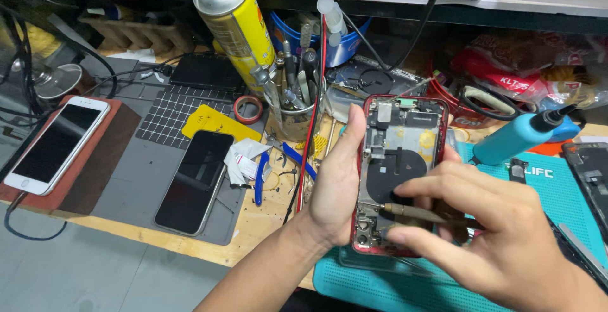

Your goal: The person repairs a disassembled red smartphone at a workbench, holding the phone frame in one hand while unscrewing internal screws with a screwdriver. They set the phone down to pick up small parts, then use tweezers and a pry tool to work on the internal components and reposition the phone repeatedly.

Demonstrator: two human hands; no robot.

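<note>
Gripping an opened red-framed phone with exposed internals (398,166) above the teal perforated mat (380,287) at the bench's near edge, left hand (335,185) fingers clenched round it; right hand (500,236) fingers pinch a slim metal screwdriver (411,212), tip at the phone's lower left.

Left edge: a white phone (56,143) lies face up on a brown pad (95,160).
Grey mat (136,179): a dark phone (194,181) lies on it, a yellow card (212,122) just above.
Worktop (259,220) middle: a roll of red tape (248,109), blue-handled pliers (261,179), and a cup of tools (297,90).
Behind: a yellow spray can (235,24), tilted.
Right: a blue bottle (522,136) lies above the teal mat (380,287).
</note>
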